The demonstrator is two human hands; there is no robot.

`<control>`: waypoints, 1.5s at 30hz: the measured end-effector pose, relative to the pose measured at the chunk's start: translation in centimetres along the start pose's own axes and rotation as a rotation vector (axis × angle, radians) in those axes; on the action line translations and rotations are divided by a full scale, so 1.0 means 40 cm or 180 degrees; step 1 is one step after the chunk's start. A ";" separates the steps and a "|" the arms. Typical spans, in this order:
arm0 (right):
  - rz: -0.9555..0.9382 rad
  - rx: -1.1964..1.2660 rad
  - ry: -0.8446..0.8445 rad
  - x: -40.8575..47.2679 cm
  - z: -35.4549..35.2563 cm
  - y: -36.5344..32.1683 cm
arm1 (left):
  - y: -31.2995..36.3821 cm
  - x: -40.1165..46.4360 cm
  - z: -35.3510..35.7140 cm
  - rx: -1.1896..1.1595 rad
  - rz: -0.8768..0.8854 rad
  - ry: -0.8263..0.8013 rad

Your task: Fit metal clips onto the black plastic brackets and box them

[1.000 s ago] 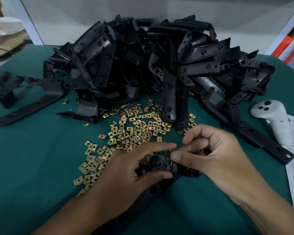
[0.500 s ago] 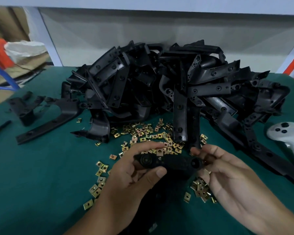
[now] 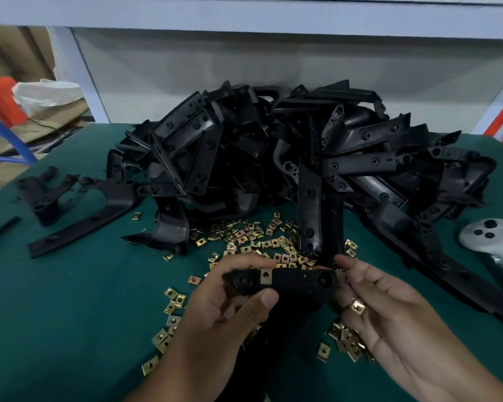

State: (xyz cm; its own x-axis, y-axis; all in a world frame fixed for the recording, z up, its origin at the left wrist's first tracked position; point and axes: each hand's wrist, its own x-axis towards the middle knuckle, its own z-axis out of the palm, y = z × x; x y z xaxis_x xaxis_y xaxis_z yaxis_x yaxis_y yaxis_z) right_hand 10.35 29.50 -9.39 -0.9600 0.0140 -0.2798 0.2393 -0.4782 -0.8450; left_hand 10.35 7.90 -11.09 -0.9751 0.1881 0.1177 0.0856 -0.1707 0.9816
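I hold a black plastic bracket [image 3: 291, 282] level above the green table, in front of me. My left hand [image 3: 215, 323] grips its left end, thumb underneath and fingers over the top. One gold metal clip [image 3: 265, 276] sits on the bracket's upper edge beside my left fingers. My right hand [image 3: 389, 320] is palm up and pinches the bracket's right end between thumb and fingertips. Another clip [image 3: 357, 307] lies on its fingers. Loose gold clips [image 3: 253, 239] are scattered on the table under and beyond my hands.
A big heap of black brackets [image 3: 273, 158] fills the back of the green table [image 3: 70, 314]. Separate brackets [image 3: 93, 216] lie at the left. A white controller [image 3: 488, 236] lies at the right edge. No box is in view.
The bracket has been lifted off the table and turned level, and a gold clip now shows on its top edge. My right hand has turned palm up. The camera has tilted up.
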 end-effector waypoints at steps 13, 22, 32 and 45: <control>-0.0126 -0.0384 -0.0304 -0.014 0.003 -0.011 | 0.018 -0.004 0.012 -0.0073 0.0080 -0.0116; -0.0230 -0.0737 -0.0280 -0.012 0.002 -0.007 | 0.015 -0.028 0.022 0.1323 0.0600 -0.0114; -0.0111 -0.0796 -0.0191 -0.019 0.000 -0.011 | 0.014 -0.031 0.025 0.1632 0.0828 -0.0144; -0.0402 -0.1262 -0.0690 -0.026 -0.008 -0.004 | 0.003 -0.038 0.020 0.1822 0.0798 -0.0139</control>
State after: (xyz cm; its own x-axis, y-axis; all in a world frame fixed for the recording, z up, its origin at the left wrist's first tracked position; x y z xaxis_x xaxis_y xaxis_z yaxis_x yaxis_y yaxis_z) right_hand 11.38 29.84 -9.11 -0.9833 -0.1534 -0.0975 0.1153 -0.1114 -0.9871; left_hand 11.99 8.37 -11.04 -0.9028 0.2511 0.3492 0.4187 0.3281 0.8468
